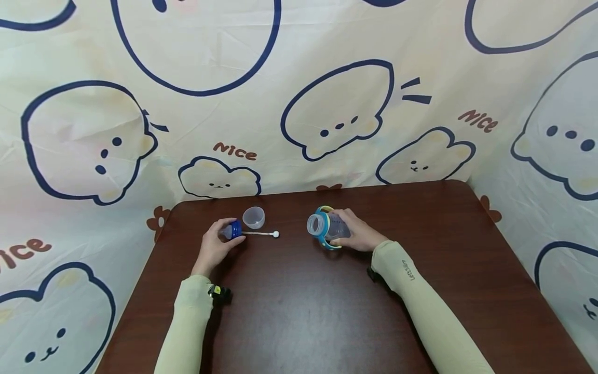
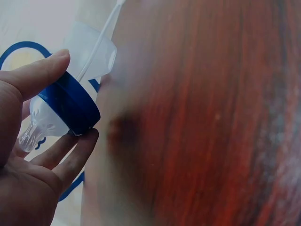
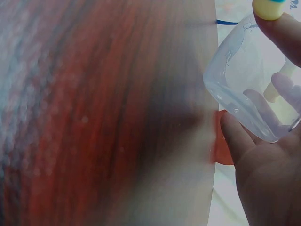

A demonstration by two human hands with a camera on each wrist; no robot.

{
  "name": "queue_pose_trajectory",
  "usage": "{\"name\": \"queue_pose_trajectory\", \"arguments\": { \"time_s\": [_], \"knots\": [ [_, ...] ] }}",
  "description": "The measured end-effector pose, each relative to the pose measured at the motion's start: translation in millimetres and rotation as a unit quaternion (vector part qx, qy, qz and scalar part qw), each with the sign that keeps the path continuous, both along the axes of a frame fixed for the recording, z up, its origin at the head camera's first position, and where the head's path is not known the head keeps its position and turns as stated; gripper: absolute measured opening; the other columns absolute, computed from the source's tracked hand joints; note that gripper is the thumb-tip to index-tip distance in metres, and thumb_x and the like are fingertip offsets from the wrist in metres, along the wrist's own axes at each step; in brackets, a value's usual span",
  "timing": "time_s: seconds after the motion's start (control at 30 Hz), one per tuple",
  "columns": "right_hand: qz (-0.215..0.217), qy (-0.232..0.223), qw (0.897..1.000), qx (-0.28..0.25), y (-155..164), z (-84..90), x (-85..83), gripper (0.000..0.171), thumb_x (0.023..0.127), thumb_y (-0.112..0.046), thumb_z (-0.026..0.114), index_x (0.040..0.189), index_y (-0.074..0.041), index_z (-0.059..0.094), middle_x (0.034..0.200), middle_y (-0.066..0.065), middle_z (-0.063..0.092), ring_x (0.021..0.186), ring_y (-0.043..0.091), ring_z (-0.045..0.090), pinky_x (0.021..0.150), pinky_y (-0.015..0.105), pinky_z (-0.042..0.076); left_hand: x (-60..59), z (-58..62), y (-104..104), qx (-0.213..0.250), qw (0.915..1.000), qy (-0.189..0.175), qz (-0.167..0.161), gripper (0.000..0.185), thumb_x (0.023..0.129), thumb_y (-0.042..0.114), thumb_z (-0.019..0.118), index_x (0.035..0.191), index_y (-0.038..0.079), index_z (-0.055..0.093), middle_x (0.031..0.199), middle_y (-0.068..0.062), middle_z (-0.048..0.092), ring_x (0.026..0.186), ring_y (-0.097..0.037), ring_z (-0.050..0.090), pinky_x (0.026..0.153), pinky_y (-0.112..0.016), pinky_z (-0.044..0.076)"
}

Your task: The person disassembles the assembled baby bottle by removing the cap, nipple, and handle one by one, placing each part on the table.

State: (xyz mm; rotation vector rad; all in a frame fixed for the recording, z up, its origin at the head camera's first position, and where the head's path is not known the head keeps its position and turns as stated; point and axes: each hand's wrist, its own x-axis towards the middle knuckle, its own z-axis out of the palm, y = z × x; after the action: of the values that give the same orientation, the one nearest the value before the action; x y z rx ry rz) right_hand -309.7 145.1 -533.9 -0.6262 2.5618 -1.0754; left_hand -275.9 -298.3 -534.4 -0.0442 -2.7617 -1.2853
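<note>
Item one: a clear cup (image 1: pixel 254 218), on the desk (image 1: pixel 299 306); I take it as my landmark. Which way its opening faces, I cannot tell.

Item two: a blue collar (image 1: pixel 236 229), just beside the clear cup, on its left and slightly nearer side. My left grip (image 1: pixel 213 252), a bare hand, pinches it between thumb and fingers.

Item three: a clear teat (image 2: pixel 33 134), seated in the collar, pointing away from the cup.

Item four: a thin white straw (image 1: pixel 257 233), running from the collar past the cup's near side to a white knob (image 1: pixel 276 234) at its right.

Item five: a clear bottle (image 1: pixel 338 227), well to the right of the cup, tilted, its open mouth turned toward the cup's side. My right grip (image 1: pixel 358 232) is clasped round its body.

Item six: a blue handle ring (image 1: pixel 321 239) with yellow parts, around the bottle.

Sundries: two pale green sleeves (image 1: pixel 432 306); a cream cloth (image 1: pixel 210 122), printed with cartoon faces, beyond the cup.
</note>
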Motion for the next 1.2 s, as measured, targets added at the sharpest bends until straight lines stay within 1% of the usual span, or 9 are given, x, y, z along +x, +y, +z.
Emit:
{"name": "queue_pose_trajectory", "arguments": {
  "time_s": [0.17,0.3,0.47,0.73,1.0,1.2],
  "knots": [
    [-0.003,-0.003,1.000,-0.001,-0.5,-0.8,0.3,0.082,0.091,-0.034,0.082,0.156,-0.027,0.032,0.146,0.008,0.038,0.132,0.030,0.046,0.112,0.056,0.045,-0.6,-1.7,0.1,0.002,1.0000,-0.003,0.004,0.062,0.089,0.028,0.084,0.143,0.017,0.056,0.144,-0.016,0.055,0.126,-0.037,0.053,0.106,-0.057,0.049],
    [-0.004,-0.001,1.000,0.000,-0.3,-0.6,0.5,0.082,0.091,-0.035,0.082,0.156,-0.027,0.032,0.145,0.008,0.039,0.132,0.030,0.047,0.111,0.055,0.045,-1.8,-1.0,0.2,0.002,0.9999,-0.011,0.007,0.062,0.089,0.029,0.084,0.143,0.019,0.056,0.146,-0.016,0.054,0.129,-0.038,0.051,0.108,-0.058,0.047],
    [-0.001,0.000,1.000,0.000,-0.2,0.8,1.5,0.082,0.091,-0.037,0.081,0.156,-0.026,0.032,0.145,0.009,0.039,0.132,0.030,0.047,0.111,0.056,0.045,-2.8,-1.4,-0.8,-0.003,0.9998,-0.016,0.009,0.063,0.089,0.031,0.084,0.144,0.017,0.055,0.148,-0.018,0.052,0.132,-0.038,0.050,0.110,-0.059,0.046],
    [0.003,0.004,1.000,-0.002,-0.9,1.8,2.0,0.081,0.091,-0.035,0.081,0.156,-0.025,0.033,0.145,0.009,0.039,0.131,0.030,0.047,0.111,0.055,0.046,-3.6,-1.5,-2.6,-0.004,0.9997,-0.026,0.004,0.064,0.089,0.033,0.083,0.145,0.018,0.055,0.150,-0.018,0.052,0.132,-0.039,0.050,0.110,-0.060,0.046],
    [0.007,0.005,1.000,0.001,-0.5,0.4,1.2,0.081,0.092,-0.036,0.080,0.156,-0.023,0.033,0.146,0.011,0.039,0.133,0.031,0.046,0.110,0.057,0.045,-3.8,-2.7,-4.7,-0.005,0.9997,-0.022,0.006,0.064,0.089,0.032,0.084,0.144,0.019,0.055,0.149,-0.018,0.051,0.131,-0.039,0.050,0.110,-0.060,0.046],
    [0.002,0.006,1.000,0.001,-1.1,0.2,1.0,0.081,0.091,-0.035,0.081,0.156,-0.024,0.033,0.146,0.010,0.039,0.132,0.031,0.046,0.111,0.057,0.045,-4.1,-2.2,-5.6,-0.004,0.9998,-0.019,0.008,0.064,0.089,0.032,0.083,0.145,0.017,0.055,0.149,-0.018,0.051,0.130,-0.039,0.050,0.109,-0.059,0.046]
  ]
}}
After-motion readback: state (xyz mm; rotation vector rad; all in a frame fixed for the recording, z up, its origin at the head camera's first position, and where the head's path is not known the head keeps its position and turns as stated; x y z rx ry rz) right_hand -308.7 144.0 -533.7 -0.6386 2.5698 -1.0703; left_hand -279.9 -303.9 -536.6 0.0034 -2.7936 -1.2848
